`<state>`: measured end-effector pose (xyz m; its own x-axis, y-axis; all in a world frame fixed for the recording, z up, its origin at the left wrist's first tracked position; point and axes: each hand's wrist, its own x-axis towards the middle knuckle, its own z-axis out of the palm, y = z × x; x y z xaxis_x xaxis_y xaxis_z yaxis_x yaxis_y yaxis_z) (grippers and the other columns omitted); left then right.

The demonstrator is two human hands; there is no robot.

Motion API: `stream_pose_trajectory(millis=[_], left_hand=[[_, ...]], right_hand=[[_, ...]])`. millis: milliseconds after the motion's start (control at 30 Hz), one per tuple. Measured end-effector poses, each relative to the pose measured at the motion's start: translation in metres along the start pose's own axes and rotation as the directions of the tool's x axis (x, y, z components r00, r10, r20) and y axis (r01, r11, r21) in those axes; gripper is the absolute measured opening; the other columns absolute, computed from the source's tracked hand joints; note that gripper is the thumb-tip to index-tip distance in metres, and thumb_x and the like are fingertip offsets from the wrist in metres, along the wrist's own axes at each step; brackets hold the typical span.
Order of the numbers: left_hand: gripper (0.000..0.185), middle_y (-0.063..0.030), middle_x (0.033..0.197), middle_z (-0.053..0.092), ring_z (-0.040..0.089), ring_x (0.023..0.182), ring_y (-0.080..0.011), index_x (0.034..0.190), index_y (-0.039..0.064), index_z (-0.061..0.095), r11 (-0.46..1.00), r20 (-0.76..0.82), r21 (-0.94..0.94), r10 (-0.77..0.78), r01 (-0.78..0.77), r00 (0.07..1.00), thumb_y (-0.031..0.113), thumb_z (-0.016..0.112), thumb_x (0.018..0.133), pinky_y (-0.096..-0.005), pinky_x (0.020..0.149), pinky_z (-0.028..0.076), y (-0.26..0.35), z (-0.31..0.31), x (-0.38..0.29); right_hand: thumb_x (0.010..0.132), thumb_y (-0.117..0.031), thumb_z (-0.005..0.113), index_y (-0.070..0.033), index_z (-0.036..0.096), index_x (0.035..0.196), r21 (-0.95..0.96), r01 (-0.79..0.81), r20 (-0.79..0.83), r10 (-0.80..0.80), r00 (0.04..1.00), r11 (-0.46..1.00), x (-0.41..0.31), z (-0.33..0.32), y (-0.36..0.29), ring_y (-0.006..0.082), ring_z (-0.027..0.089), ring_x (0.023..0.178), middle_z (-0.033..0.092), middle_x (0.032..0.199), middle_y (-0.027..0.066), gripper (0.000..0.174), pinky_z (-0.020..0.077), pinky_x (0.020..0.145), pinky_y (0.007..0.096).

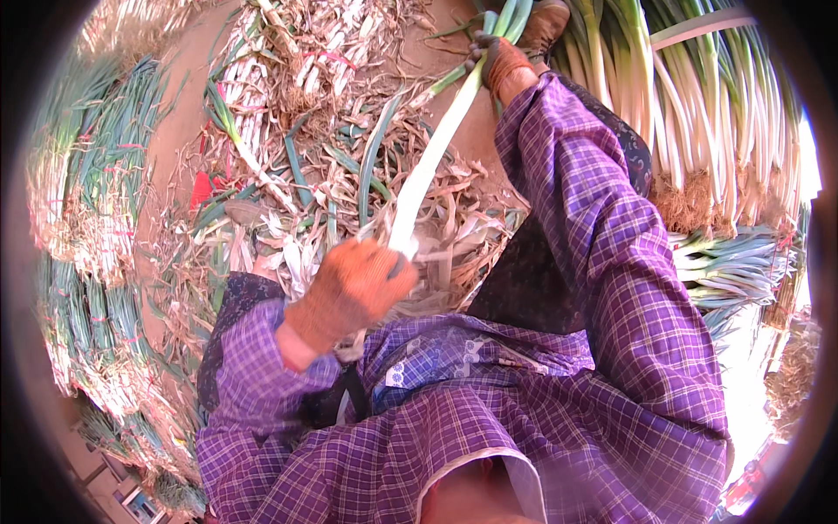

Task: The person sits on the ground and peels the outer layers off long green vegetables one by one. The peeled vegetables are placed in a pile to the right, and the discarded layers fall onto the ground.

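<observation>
A long green onion (435,157) with a thick white shank slants across the middle of the view. My right hand (501,62), in an orange and dark work glove, grips it at the upper end, where the green leaves (514,19) begin. At the lower end my left hand (357,291), in an orange glove with a dark thumb tip, is curled against the white base. Motion blurs this end, and the glove hides the roots. Something pale (350,347) hangs below the left glove. Dry stripped leaves (452,236) lie beneath the onion.
Tied green onions (275,98) lie among litter ahead. Bundles (98,196) line the left side. Large onions (694,118) stand at right under a pale strap (704,27), with more onions (733,265) lying below. A brown shoe (545,26) is beyond my right hand.
</observation>
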<state>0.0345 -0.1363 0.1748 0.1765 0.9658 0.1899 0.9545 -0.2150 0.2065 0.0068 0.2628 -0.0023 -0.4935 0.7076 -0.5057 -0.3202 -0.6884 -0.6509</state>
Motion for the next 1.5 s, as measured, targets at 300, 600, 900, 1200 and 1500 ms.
stream_pose_trajectory(millis=[300, 600, 900, 1200, 1500], left_hand=[[0.017, -0.017, 0.081, 0.065, 0.067, 0.077, -0.0337, 0.095, 0.011, 0.07, 0.637, 0.638, 0.228, -0.669, 0.736, 0.381, 0.011, 0.064, 0.079, -0.0448, 0.067, 0.054, 0.024, 0.058, -0.172], [0.046, -0.0219, 0.121, 0.062, 0.061, 0.11, -0.0347, 0.125, 0.002, 0.06, 0.748, -0.141, -0.248, -0.657, 0.616, 0.741, 0.029, 0.068, 0.088, -0.0424, 0.094, 0.048, -0.045, 0.022, -0.031], [0.025, -0.0054, 0.093, 0.068, 0.062, 0.084, -0.0161, 0.109, -0.004, 0.064, 0.809, -0.434, -0.382, -0.583, 0.446, 0.687, 0.003, 0.065, 0.086, -0.0368, 0.073, 0.049, -0.069, 0.114, 0.063], [0.019, -0.0068, 0.097, 0.067, 0.062, 0.087, -0.0113, 0.109, -0.005, 0.064, -0.08, 0.086, -0.996, -0.872, 0.033, 0.482, 0.003, 0.058, 0.093, -0.0247, 0.078, 0.052, -0.067, 0.143, 0.032], [0.023, -0.005, 0.104, 0.067, 0.064, 0.095, -0.0155, 0.117, 0.002, 0.061, 0.504, -0.383, -0.799, -0.847, 0.329, 0.368, 0.012, 0.058, 0.096, -0.0314, 0.079, 0.052, -0.048, 0.132, 0.059]], right_hand=[[0.085, -0.026, 0.07, -0.004, 0.063, 0.096, -0.186, 0.369, 0.072, -0.362, 0.929, 0.91, 0.028, 0.005, -0.044, 0.021, 0.061, 0.06, 0.061, 0.07, 0.0061, 0.026, 0.0514, 0.051, 0.0354], [0.09, -0.046, 0.064, -0.015, 0.057, 0.09, 0.175, 0.013, 0.527, -0.105, 0.844, 0.984, -0.077, 0.047, -0.054, 0.0205, 0.053, 0.056, 0.054, 0.07, 0.0019, 0.031, 0.0468, 0.051, 0.0399], [0.092, -0.034, 0.066, -0.011, 0.057, 0.098, 0.151, 0.041, 0.37, -0.095, 0.924, 0.988, -0.139, 0.008, 0.006, 0.0192, 0.058, 0.07, 0.059, 0.08, 0.0042, 0.025, 0.0545, 0.067, 0.0384], [0.087, -0.033, 0.072, -0.008, 0.056, 0.087, 0.017, 0.03, 0.098, -0.031, 0.995, 0.999, -0.156, 0.028, 0.027, 0.0165, 0.051, 0.051, 0.05, 0.064, 0.0024, 0.03, 0.0476, 0.046, 0.0362], [0.09, -0.031, 0.068, -0.003, 0.052, 0.093, 0.016, 0.113, 0.11, -0.114, 0.987, 0.994, -0.155, 0.027, 0.026, 0.0218, 0.056, 0.056, 0.05, 0.066, 0.0064, 0.032, 0.0594, 0.057, 0.0468]])
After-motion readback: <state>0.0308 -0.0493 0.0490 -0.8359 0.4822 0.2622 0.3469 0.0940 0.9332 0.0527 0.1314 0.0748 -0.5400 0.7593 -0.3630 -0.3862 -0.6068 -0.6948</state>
